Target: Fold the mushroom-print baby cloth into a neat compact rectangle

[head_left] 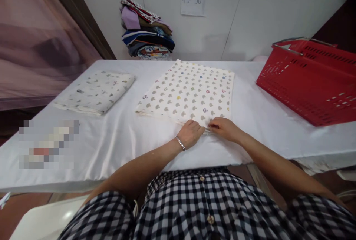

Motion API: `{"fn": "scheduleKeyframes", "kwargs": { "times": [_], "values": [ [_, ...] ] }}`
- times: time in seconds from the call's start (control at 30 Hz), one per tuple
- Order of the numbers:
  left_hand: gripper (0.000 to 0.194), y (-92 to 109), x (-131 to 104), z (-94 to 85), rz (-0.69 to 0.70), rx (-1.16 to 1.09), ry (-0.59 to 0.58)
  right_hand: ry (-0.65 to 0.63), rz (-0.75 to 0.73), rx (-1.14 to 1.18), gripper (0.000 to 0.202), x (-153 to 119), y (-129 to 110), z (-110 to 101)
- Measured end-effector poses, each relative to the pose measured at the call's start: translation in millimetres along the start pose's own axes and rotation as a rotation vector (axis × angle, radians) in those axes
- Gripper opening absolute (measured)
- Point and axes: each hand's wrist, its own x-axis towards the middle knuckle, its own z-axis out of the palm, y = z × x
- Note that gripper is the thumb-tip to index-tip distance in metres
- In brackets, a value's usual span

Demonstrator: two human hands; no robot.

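Note:
A cream cloth (191,92) printed with grey mushrooms and a few coloured ones lies folded in layers in front of me. My left hand (191,133), with a silver bracelet at the wrist, is closed on its near edge. Right beside it my right hand (224,129) pinches the near right corner of the same cloth. The fingertips of both hands almost meet, and the layers between them are partly hidden.
A second folded white printed cloth (97,92) lies at the left on the white-covered table (119,147). A red basket (308,80) stands at the right. Folded clothes (147,32) are piled against the wall. A blurred-out item (50,143) lies front left.

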Motion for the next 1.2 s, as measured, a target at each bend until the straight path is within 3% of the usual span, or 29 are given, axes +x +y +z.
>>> {"fn": "scheduleKeyframes", "kwargs": {
  "times": [0.4,0.67,0.93,1.2],
  "values": [
    [0.02,-1,-2,3.5,0.031,-0.007,-0.047,-0.119,-0.036,-0.225,0.022,10,-5,-3],
    [0.02,-1,-1,2.1,0.012,-0.016,-0.053,-0.146,-0.181,-0.103,0.024,1,1,-7],
    [0.021,-1,-1,2.5,-0.021,-0.029,-0.027,-0.109,-0.266,-0.078,0.023,-10,3,-4],
    [0.019,-3,-1,3.9,-0.029,-0.042,0.014,-0.057,-0.275,-0.206,0.017,-14,-1,7]
  ]
}}
